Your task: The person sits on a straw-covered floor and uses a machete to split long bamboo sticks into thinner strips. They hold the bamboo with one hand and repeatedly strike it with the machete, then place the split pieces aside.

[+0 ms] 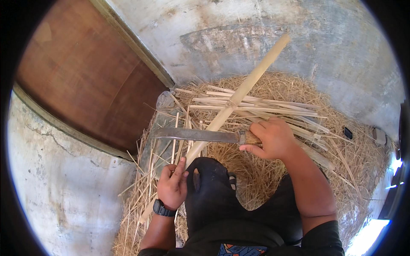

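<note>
Pale bamboo pole (pixel 239 96), long and straight, runs diagonally from lower left up to the upper right, crossing over the person's dark-clad knee (pixel 209 179) and out above the straw. Left hand (pixel 172 186), wearing a black wristwatch (pixel 162 209), is closed around the pole's lower part, thumb up along it. Right hand (pixel 273 138) is wrapped tight on the wooden handle of a long grey-bladed knife (pixel 194 135); the blade lies flat across the pole, pointing to the person's left, touching or just at the pole where they cross — cannot tell whether the edge has entered the wood. Work looks partway along: a loose pile of thin pale bamboo strips (pixel 265 106) already lies beside and beyond the right hand, on a heap of dry yellow straw (pixel 341 162) spread over the grey concrete floor (pixel 64 200). More slivers lie scattered near the left hand. The pole in hand appears whole along most of its visible length, so by my reading the greater part of it is yet to be split. A brown wooden door panel (pixel 85 81) sits at upper left.
</note>
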Tool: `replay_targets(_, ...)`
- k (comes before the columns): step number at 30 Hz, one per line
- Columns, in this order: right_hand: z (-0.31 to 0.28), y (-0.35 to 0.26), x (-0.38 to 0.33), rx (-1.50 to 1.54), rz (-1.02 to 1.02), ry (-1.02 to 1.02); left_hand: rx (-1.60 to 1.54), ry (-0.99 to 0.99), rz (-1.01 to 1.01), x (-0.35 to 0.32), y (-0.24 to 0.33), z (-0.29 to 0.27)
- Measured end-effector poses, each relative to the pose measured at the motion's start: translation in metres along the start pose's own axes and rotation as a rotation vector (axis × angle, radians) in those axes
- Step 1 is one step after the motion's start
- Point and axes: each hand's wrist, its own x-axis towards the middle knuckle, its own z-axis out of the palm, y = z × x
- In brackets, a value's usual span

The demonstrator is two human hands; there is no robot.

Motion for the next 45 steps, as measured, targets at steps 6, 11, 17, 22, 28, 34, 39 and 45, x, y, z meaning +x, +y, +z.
replay_targets(6, -0.015, 0.019, -0.002, -0.03, 0.143, 0.114, -0.047, 0.07, -0.033, 0.0, -0.004, -0.009)
replay_targets(11, -0.024, 0.029, -0.007, -0.045, 0.202, 0.257, -0.063, 0.183, 0.024, 0.009, -0.003, -0.007)
replay_targets(17, -0.014, -0.002, 0.005, -0.084, -0.09, 0.197, -0.115, 0.134, 0.071, 0.026, 0.01, -0.006)
replay_targets(22, -0.017, 0.002, 0.008, -0.045, -0.098, 0.179, -0.108, 0.115, 0.057, 0.027, 0.005, -0.001)
replay_targets(28, -0.022, 0.033, -0.003, -0.002, 0.266, 0.341, -0.278, 0.004, -0.139, 0.021, -0.008, 0.012)
replay_targets(34, -0.005, 0.009, 0.003, -0.069, -0.051, 0.149, -0.826, -0.246, -0.433, 0.02, -0.001, 0.015)
replay_targets(39, -0.014, 0.02, 0.002, -0.082, 0.041, 0.141, -0.906, -0.315, -0.508, 0.016, 0.001, 0.009)
replay_targets(45, -0.019, 0.027, -0.003, -0.061, 0.151, 0.195, -0.749, -0.299, -0.418, 0.016, 0.004, 0.009)
